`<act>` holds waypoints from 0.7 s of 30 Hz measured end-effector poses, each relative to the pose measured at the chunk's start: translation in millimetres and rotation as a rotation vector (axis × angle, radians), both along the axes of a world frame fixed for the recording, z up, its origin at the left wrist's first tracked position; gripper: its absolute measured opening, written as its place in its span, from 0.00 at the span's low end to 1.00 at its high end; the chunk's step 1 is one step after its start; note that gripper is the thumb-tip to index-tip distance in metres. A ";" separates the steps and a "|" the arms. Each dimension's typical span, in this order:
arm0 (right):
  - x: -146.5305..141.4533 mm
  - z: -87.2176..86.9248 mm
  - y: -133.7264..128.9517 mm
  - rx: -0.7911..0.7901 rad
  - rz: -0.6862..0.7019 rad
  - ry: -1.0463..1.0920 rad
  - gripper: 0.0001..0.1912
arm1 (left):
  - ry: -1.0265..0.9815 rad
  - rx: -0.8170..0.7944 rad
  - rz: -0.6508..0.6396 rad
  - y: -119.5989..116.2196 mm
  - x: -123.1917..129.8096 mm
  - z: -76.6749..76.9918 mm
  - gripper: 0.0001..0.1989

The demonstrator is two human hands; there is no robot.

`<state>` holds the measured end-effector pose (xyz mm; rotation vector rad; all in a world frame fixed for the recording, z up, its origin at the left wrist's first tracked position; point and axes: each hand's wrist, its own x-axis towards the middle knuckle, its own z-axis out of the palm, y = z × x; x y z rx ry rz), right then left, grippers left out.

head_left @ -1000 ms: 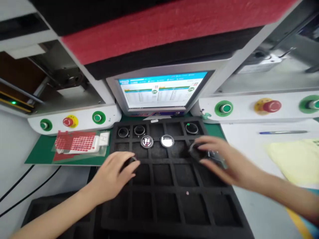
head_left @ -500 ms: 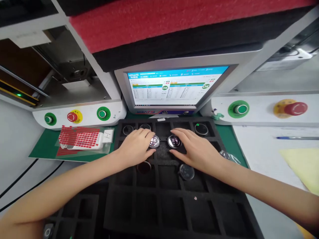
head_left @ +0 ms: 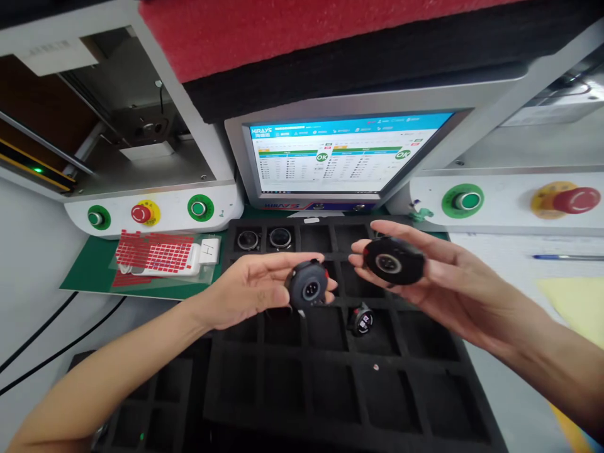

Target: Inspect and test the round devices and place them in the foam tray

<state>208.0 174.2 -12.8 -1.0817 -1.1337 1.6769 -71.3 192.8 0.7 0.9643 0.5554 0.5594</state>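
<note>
My left hand [head_left: 255,286] is closed on a round black smartwatch case [head_left: 307,286], held between thumb and fingers above the foam tray [head_left: 325,393]. Its sensor back faces me. A second smartwatch case [head_left: 394,261] is gripped by my right hand [head_left: 443,270], also back side up and tilted. No strap shows on either case. Below the two hands, a smartwatch with a lit screen [head_left: 363,319] leans in a tray pocket. Two more watch cases, one at the far left [head_left: 248,239] and one beside it [head_left: 280,238], sit in the back row.
Behind the tray stands a monitor [head_left: 349,157] showing two OK marks. Button panels with a left red stop button [head_left: 141,214] and a right one [head_left: 576,200] flank it. A bag with red stickers [head_left: 158,255] lies left; a blue pen [head_left: 561,257] lies right.
Both hands have lifted the watch cases from the tray and turned their backs toward me. My right hand moved rightward. The watch in the lower pocket now shows a lit screen.
</note>
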 end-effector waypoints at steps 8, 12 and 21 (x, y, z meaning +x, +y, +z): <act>-8.3 10.5 -19.0 0.027 0.167 0.059 0.39 | -0.179 0.000 -0.108 -17.5 4.6 19.9 0.22; -14.0 19.3 -25.3 0.156 0.231 -0.038 0.44 | -0.071 0.042 -0.059 -26.3 -2.9 30.7 0.25; -19.8 40.8 -51.7 0.152 0.302 0.075 0.45 | 0.010 0.274 0.051 -60.9 -31.1 49.7 0.22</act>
